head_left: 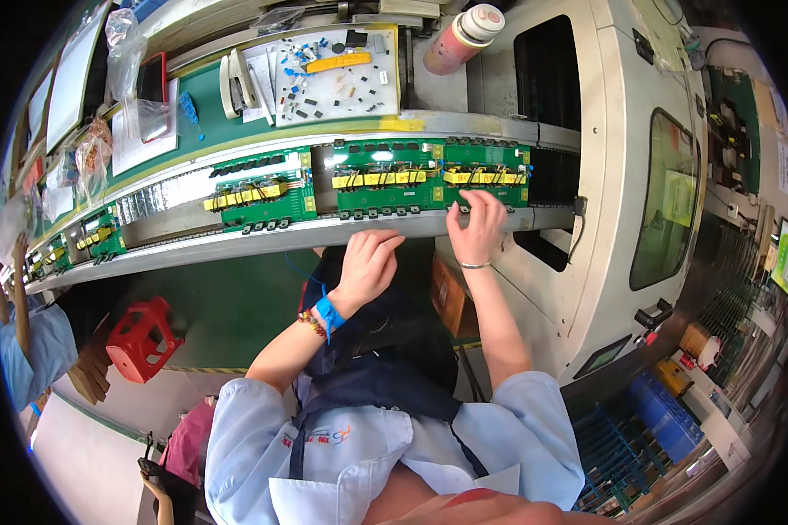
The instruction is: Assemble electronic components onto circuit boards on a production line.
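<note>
Green circuit boards with yellow-wrapped parts sit in a line on a conveyor. My right hand [479, 229] is at the front edge of the rightmost board [486, 176], fingers bent over its lower edge and thumb apart from them; nothing shows in its grip. Left of it, my left hand [369, 264] rests by the front conveyor rail [324, 234], its fingers stretched loosely to the right and holding nothing I can see. Just beyond its fingertips lies the middle board [385, 194]. Another board [271, 206] sits farther left, past a gap.
Behind the line is a tray [350, 96] of small loose components, with a white stapler [235, 83] beside it. A pink bottle [464, 39] stands at the back. A large machine [604, 192] bounds the right. A red stool [144, 339] and another person's arm [19, 297] are at left.
</note>
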### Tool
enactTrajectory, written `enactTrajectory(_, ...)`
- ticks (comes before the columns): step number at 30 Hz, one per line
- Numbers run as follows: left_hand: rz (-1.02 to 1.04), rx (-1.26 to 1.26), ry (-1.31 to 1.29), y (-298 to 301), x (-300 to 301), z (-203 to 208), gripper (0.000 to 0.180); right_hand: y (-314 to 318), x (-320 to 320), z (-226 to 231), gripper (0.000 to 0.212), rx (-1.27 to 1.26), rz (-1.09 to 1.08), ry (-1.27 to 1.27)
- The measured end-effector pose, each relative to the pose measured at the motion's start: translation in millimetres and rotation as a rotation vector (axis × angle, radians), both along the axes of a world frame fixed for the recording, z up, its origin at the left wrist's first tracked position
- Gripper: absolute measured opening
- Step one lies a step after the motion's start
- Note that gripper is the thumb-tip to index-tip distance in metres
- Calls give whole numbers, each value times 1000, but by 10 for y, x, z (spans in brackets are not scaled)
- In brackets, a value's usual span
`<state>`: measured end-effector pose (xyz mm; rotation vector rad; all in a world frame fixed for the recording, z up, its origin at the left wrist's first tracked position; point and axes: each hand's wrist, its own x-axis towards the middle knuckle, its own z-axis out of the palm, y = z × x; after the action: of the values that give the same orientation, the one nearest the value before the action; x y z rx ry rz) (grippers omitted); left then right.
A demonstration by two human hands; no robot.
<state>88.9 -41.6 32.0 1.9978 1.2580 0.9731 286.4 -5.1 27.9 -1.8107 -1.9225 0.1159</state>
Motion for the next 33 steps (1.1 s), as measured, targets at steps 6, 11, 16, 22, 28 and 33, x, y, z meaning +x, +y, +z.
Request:
enactTrajectory(6,110,10,-8,28,-158,-2,34,352,-178,-68,41,-7,-190,-267)
enactTrajectory(11,150,4,-17,66,-217,44,33,433,-243,-145,38,-53,-234,-269)
enactTrajectory(16,170,31,-20,81,-285,94,33,472,-56,-137,44,-35,-278,-323)
enactTrajectory(22,189,28,13,5,-424,58,31,445,361,-159,51,-54,-338,-416)
enactTrajectory(28,233,-22,111,-51,-566,20,29,530,771,-97,59,-72,-455,-507)
enactTrajectory(33,248,-6,153,41,-580,16,29,619,1109,-133,64,-149,-594,-516)
